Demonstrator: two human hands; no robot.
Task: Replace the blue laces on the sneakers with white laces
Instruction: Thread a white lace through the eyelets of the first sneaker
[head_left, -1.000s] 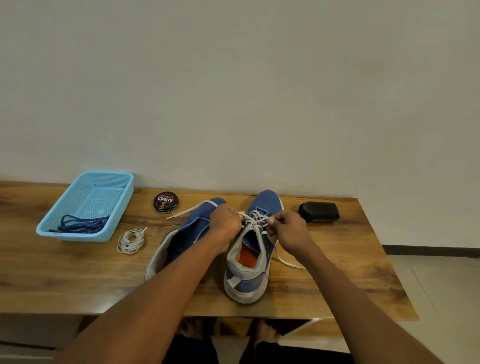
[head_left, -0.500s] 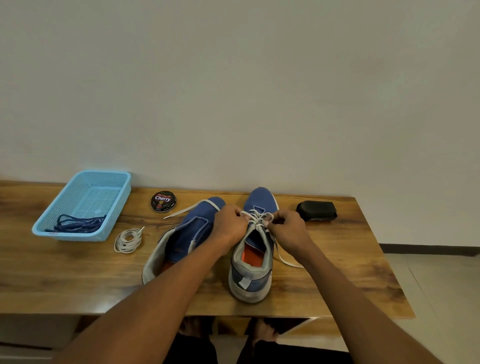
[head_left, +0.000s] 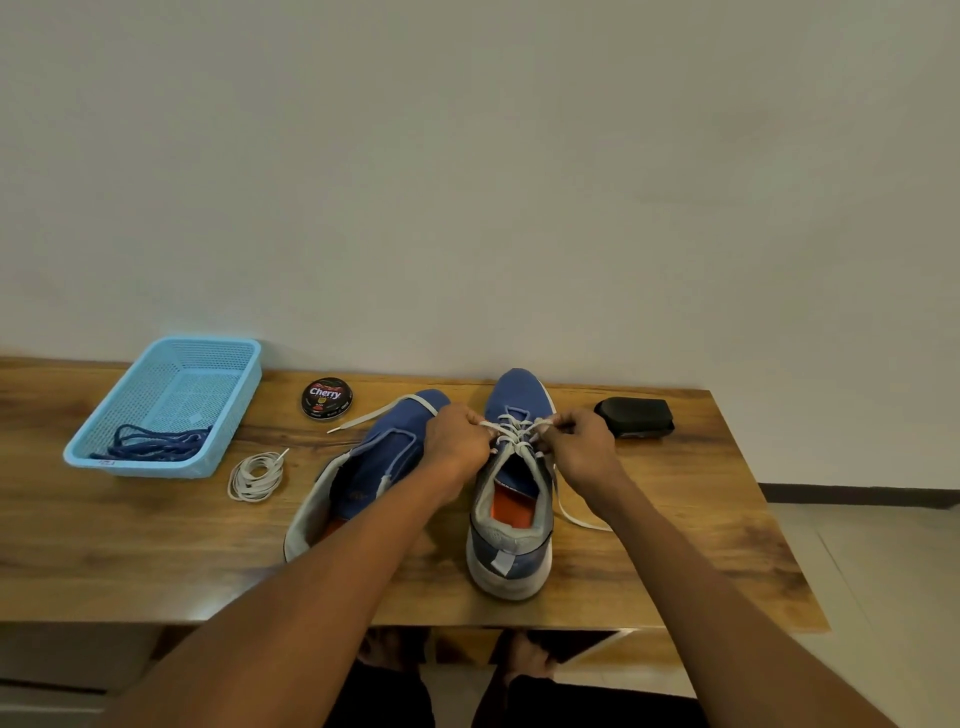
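White flat lace (head_left: 511, 435) on the upright blue mesh sneaker (head_left: 514, 488), pinched by left hand (head_left: 457, 441) and right hand (head_left: 579, 447), needs even tension through each eyelet.

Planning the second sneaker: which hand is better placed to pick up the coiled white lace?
Left. The coiled white lace lies on the table's left side, beside the blue basket, nearer the left hand. The right hand would probably have to cross both sneakers.

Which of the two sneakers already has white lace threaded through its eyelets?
The sneaker on the right, standing upright between both hands: white lace crisscrosses its eyelets. The left sneaker tilts over with no lace threaded through it.
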